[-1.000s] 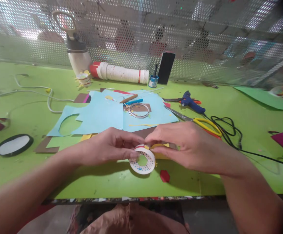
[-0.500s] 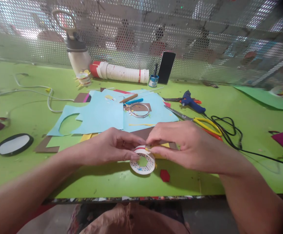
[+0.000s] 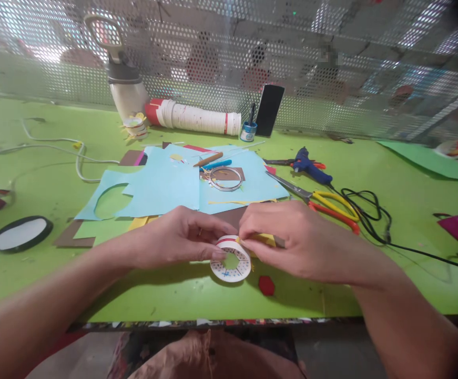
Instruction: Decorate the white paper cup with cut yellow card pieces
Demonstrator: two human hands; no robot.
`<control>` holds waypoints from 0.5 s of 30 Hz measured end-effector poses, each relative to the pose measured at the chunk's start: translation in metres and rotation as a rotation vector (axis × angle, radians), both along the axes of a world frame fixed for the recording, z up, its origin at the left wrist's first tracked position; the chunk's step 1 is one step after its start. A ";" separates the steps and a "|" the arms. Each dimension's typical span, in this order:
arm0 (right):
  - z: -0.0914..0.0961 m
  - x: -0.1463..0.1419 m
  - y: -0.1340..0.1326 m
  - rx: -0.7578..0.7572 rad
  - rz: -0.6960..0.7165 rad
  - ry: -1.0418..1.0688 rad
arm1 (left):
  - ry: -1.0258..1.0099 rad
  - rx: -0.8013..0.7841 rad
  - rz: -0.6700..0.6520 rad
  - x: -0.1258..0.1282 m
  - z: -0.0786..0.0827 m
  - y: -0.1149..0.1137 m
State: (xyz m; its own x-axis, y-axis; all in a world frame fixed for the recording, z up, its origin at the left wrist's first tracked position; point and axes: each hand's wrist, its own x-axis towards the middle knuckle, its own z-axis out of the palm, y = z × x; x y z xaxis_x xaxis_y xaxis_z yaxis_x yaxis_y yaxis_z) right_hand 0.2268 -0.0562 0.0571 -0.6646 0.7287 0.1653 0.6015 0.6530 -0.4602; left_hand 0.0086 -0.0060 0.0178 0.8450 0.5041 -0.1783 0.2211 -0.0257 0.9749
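A short white ring [image 3: 232,276], which looks like a cut paper cup with a red band and blue-dotted inside, is tilted toward me just above the table. My left hand [image 3: 181,237] grips its left side, thumb at the opening and fingers behind. At the ring's upper right edge, my right hand [image 3: 287,239] pinches a small yellow piece [image 3: 238,240] against the wall. Its fingertips partly hide that piece. On the green table below lies a red hexagon [image 3: 266,285]. Scissors [image 3: 331,204] with yellow and orange handles rest beyond my right hand.
Light blue paper [image 3: 165,179] covers other sheets ahead, with a wire-like hoop [image 3: 226,179] on it. A blue glue gun [image 3: 309,166] trails a black cord at right. Stacked paper cups [image 3: 197,116], a small blue jar [image 3: 248,131] and a phone [image 3: 270,110] stand along the mesh partition.
My right hand has shifted slightly left and its fingers are curled more tightly at the ring's edge. The left hand and the ring have barely moved.
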 end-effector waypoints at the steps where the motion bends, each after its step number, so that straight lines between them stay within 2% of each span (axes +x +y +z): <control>1: -0.001 0.000 0.000 0.001 0.005 0.003 | -0.002 -0.005 0.000 0.000 0.000 0.000; 15: 0.002 0.002 0.002 -0.049 0.006 0.000 | 0.003 0.006 0.003 0.001 0.000 0.001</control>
